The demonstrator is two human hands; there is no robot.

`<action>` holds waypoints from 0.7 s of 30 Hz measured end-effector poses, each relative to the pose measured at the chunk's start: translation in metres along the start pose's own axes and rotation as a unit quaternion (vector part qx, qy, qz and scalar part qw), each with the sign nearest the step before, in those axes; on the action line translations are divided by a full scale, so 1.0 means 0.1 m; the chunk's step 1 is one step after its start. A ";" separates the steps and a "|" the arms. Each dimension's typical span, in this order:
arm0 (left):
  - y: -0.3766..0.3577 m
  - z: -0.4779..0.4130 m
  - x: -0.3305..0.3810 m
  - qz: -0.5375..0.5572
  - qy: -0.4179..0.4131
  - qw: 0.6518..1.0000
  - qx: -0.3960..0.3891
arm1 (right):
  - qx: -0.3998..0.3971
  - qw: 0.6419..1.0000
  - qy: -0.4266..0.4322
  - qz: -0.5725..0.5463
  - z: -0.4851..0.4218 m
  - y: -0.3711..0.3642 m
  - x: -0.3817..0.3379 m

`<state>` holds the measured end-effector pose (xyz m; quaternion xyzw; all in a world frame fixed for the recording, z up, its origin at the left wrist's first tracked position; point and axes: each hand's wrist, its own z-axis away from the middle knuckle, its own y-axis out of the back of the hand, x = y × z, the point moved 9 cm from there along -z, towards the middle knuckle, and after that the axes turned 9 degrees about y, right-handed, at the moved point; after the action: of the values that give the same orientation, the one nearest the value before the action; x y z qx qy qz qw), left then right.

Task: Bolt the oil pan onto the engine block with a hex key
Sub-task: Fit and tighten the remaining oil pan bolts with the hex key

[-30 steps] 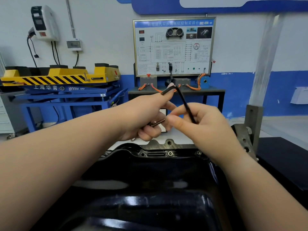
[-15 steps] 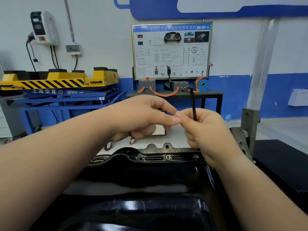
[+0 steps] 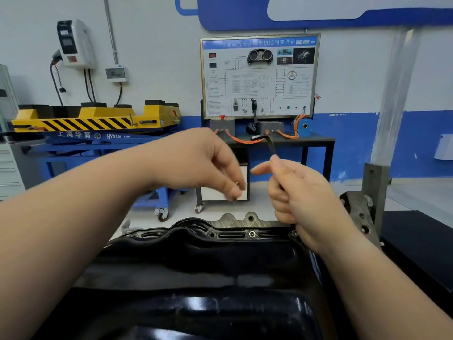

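The black oil pan (image 3: 196, 278) fills the lower half of the view and lies on the engine block (image 3: 230, 220), of which only a grey flange edge shows past the pan's twelve o'clock rim. Beyond it stand a yellow lift platform (image 3: 98, 120) at ten o'clock and a wiring training panel (image 3: 259, 74) at twelve, with a steel stand bracket (image 3: 367, 207) beside the pan at three. Both hands hover above the far rim, near each other but not touching. The right hand (image 3: 301, 200), at one o'clock, has its lower fingers wrapped round the long arm of the hex key (image 3: 269, 143), index finger stretched loosely toward nine. The key stands nearly upright with its short arm on top, pointing to nine, and its lower tip is hidden by the hand. The left hand (image 3: 203, 165), at eleven o'clock, has its fingertips drawn together, pointing down, on a small bright piece that is probably a bolt (image 3: 237, 184), though it is too blurred to be sure. On the rim, one seated bolt (image 3: 252, 233) shows at twelve and another bolt head (image 3: 294, 233) sits just under the right hand, while the hole (image 3: 211, 234) toward eleven looks open. The step in hand seems to be placing the next bolt. That calls for lowering it straight into the open hole, starting it by fingertip so it does not cross-thread, then bringing the key's tip square into the socket before turning
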<state>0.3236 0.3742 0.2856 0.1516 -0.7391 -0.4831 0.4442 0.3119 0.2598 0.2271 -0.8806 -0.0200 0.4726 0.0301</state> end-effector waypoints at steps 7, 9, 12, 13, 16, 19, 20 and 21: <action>-0.38 -0.05 -0.45 -0.212 0.107 0.960 -0.151 | 0.003 1.000 0.022 0.013 -0.02 0.05 0.00; -0.38 -0.07 -0.47 -0.203 0.111 0.961 -0.153 | 0.002 1.000 0.019 0.024 -0.02 0.04 0.01; -0.37 -0.08 -0.49 -0.193 0.113 0.963 -0.152 | 0.005 0.999 0.016 0.035 -0.02 0.05 0.02; -0.37 -0.08 -0.50 -0.192 0.113 0.963 -0.151 | 0.007 0.999 0.016 0.036 -0.01 0.06 0.02; -0.37 -0.10 -0.52 -0.188 0.113 0.964 -0.150 | 0.007 0.999 0.020 0.047 0.00 0.05 0.00; -0.40 -0.10 -0.52 -0.175 0.113 0.965 -0.160 | 0.012 0.996 0.026 0.081 0.01 0.06 -0.02; -0.41 -0.10 -0.52 -0.168 0.113 0.965 -0.164 | 0.013 0.995 0.033 0.097 0.01 0.06 -0.04; -0.41 -0.10 -0.53 -0.162 0.113 0.966 -0.169 | 0.013 0.994 0.042 0.105 0.02 0.05 -0.06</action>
<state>0.3528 0.3824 0.2252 0.2455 -0.5573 -0.6461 0.4601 0.3071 0.2541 0.2310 -0.8963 0.0798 0.4361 -0.0076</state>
